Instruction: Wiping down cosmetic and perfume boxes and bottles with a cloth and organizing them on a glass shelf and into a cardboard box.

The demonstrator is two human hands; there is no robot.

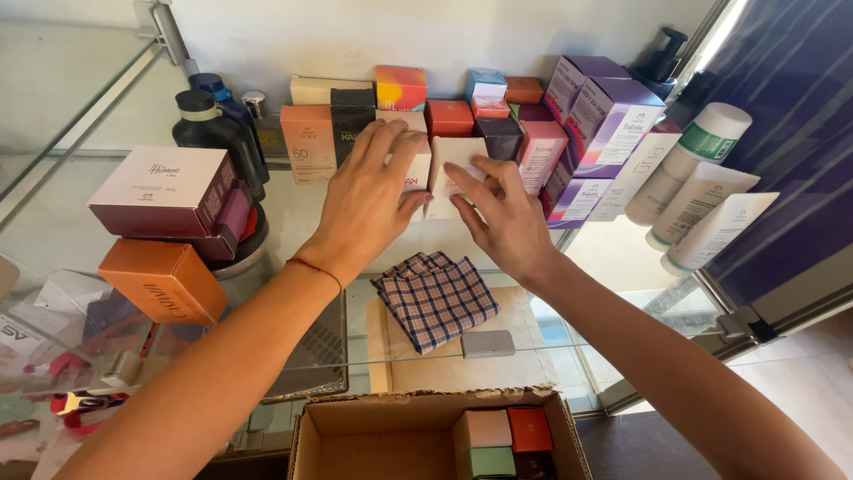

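Nearest to me, at the bottom edge, sits an open cardboard box (355, 436) holding a few small cartons in pale pink, red and green. Above it, through a glass shelf (293, 213), I see a folded plaid cloth (434, 298) lying on the level below.

Both my hands reach forward over the shelf. My left hand (366, 200) lies flat with fingers spread, palm down, resting against a white carton with red lettering (416, 169); it grips nothing. My right hand (502, 218) is just beside it, thumb and fingers lightly pinching a white box (447, 169) that stands upright, its long axis vertical. That box is straight ahead of my right hand, touching its fingertips, and sits between the two hands in the front row.

Around it stand rows of cartons: orange, black and red ones behind, purple boxes (609, 124) to the right, white tubes (702, 200) further right, dark bottles (213, 129) and a pink-and-maroon box (164, 187) to the left.
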